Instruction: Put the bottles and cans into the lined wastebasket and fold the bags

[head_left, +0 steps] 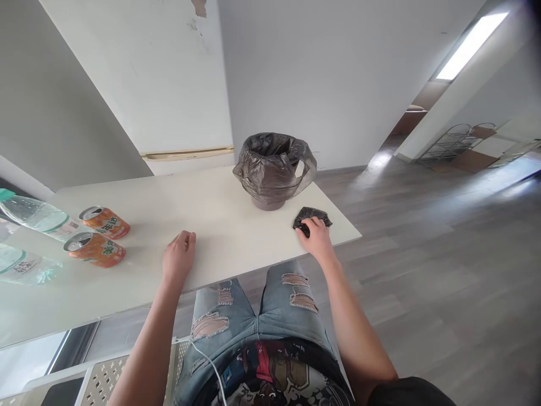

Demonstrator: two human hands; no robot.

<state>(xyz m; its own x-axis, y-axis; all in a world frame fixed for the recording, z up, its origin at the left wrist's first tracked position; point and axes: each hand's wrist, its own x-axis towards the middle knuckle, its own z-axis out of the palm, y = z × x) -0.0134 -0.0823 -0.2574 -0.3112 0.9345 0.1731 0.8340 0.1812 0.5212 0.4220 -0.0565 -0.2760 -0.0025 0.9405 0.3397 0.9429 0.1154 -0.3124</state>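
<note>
On the right part of the white table, my right hand [316, 235] has its fingers closed on a bunched black plastic bag [311, 214], which lies near the front edge. My left hand [180, 254] rests on the tabletop in a loose fist, and I see nothing in it. Beyond and between my hands stands a small bin [269, 204] lined with a dark translucent plastic bag [270, 175]; the bag's rim is folded out over the bin and one handle loop hangs at its right.
Two orange drink cans [110, 223] stand left of my left hand, with two clear plastic bottles [36, 214] farther left. The white table [203, 208] ends at a right corner, with grey wood floor [406, 270] beyond. A white cabinet or fridge [169, 84] and wall stand behind.
</note>
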